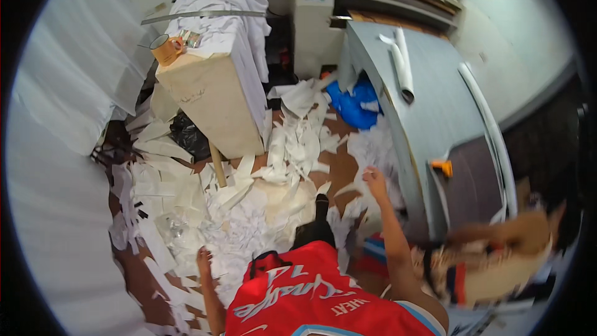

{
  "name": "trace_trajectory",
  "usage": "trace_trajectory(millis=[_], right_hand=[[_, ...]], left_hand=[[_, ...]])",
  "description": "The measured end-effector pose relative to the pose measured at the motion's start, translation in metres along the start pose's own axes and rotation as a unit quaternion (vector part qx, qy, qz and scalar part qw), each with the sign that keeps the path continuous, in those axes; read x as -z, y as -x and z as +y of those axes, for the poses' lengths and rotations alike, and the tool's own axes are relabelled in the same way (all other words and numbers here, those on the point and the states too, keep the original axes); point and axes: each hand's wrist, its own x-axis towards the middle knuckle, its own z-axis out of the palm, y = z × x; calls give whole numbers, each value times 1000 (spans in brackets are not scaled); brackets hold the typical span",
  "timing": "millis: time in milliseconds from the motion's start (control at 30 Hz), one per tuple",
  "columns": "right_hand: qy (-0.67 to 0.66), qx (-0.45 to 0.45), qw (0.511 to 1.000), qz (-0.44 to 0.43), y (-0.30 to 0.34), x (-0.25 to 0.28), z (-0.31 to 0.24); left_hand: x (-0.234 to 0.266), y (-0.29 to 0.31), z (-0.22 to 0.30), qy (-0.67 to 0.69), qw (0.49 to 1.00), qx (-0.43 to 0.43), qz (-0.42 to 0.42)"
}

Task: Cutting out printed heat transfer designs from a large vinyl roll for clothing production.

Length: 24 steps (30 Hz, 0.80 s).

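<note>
Your red jersey (292,298) is nearest, over a brown floor (343,163) strewn with white scraps (292,143). Your left hand (204,257) hangs loosely half open above them, seemingly empty; your right hand (374,180) is partly curled beside the grey table (435,112), and I cannot tell whether it grips anything. You seem to be walking between handling steps; moving on calls for careful footing.

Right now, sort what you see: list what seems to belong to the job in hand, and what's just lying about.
Likely in the job, being nearest the hands:
white scraps on the floor, by the left fingers
grey table, near the right fingers

Probably just lying about:
orange mug
black plastic bag
blue plastic bag
</note>
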Motion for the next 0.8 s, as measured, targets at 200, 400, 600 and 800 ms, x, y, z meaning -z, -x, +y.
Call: trace_trajectory(millis=[200,400,600,800], right_hand=[[399,32,902,163,-319,125,22],[559,-7,782,276,-428,219,3],[510,25,827,235,-459,248,-13],[328,70,916,218,-426,218,-45]], left_hand=[[-140,139,-41,56,974,115,188],[-318,280,-93,104,913,301,256],[-430,291,-171,156,935,231,219],[-456,229,-97,61,929,223,290]])
